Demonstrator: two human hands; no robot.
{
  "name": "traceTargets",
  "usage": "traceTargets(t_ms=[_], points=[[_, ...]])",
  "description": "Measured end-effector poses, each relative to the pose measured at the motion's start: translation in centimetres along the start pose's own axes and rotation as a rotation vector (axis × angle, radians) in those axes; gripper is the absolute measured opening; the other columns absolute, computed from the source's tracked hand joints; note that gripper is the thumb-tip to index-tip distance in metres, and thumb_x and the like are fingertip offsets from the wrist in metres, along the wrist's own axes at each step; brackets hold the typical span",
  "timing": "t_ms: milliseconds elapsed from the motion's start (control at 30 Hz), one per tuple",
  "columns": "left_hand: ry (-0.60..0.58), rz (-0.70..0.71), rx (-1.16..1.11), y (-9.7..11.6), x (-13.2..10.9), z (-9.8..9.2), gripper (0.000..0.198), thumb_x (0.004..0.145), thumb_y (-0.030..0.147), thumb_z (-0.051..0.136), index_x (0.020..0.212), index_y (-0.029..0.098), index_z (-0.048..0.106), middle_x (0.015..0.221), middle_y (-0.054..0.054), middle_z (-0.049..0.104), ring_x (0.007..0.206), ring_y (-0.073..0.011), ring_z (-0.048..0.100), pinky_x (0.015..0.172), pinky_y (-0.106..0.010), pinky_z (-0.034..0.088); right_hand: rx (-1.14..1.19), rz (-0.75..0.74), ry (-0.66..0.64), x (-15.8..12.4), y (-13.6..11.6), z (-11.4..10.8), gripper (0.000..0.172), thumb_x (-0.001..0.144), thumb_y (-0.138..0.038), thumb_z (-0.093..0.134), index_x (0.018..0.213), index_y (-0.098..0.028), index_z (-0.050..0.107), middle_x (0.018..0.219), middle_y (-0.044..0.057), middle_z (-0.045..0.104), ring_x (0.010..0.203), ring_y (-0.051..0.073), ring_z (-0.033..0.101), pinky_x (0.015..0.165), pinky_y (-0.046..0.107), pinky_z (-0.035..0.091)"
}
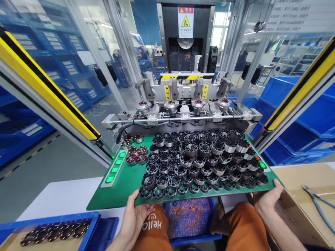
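Note:
My left hand (135,218) grips the front edge of a green board (109,195), thumb on top and fingers curled underneath. Farther right, my right hand (270,199) holds the same edge near the board's front corner, its fingers mostly hidden below. Between and beyond my hands stand packed rows of black motor stator cores (199,161), some stacked in layers. A small group of copper-wound stators (137,155) sits at the board's back left.
Behind the board stands a machine with several round winding fixtures (172,105). Lit green buttons (112,170) line the left side. A blue bin (86,236) holds wound stators at left. Pliers (321,207) lie on a cardboard box (300,219) at right. A scrap-filled blue tray (190,218) sits below.

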State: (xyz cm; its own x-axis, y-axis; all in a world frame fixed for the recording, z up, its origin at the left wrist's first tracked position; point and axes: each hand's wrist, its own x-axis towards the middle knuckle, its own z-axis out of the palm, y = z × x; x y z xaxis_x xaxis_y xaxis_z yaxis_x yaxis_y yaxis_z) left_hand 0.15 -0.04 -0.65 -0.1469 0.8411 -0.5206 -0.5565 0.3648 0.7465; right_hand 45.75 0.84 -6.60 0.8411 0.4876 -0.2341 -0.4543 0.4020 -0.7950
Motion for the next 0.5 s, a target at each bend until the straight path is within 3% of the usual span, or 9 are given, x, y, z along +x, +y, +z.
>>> traceTargets(t_ms=[300, 500], points=[[-0.009, -0.003, 0.026, -0.03, 0.11, -0.07, 0.037, 0.077, 0.056, 0.081, 0.082, 0.023, 0.066, 0.071, -0.003, 0.067, 0.066, -0.0214, 0.055, 0.064, -0.035, 0.057, -0.002, -0.017, -0.011, 0.33, 0.33, -0.3, 0.056, 0.077, -0.065, 0.077, 0.116, -0.024, 0.074, 0.098, 0.0, 0.076, 0.08, 0.019, 0.064, 0.068, 0.031, 0.061], [-0.007, 0.0, 0.016, -0.15, 0.17, -0.24, 0.035, 0.079, 0.055, 0.079, 0.084, 0.024, 0.065, 0.071, -0.002, 0.066, 0.065, -0.0213, 0.055, 0.063, -0.035, 0.056, 0.011, -0.007, -0.019, 0.45, 0.37, -0.34, 0.058, 0.078, -0.063, 0.076, 0.119, -0.023, 0.075, 0.092, -0.002, 0.075, 0.074, 0.018, 0.063, 0.067, 0.032, 0.063]])
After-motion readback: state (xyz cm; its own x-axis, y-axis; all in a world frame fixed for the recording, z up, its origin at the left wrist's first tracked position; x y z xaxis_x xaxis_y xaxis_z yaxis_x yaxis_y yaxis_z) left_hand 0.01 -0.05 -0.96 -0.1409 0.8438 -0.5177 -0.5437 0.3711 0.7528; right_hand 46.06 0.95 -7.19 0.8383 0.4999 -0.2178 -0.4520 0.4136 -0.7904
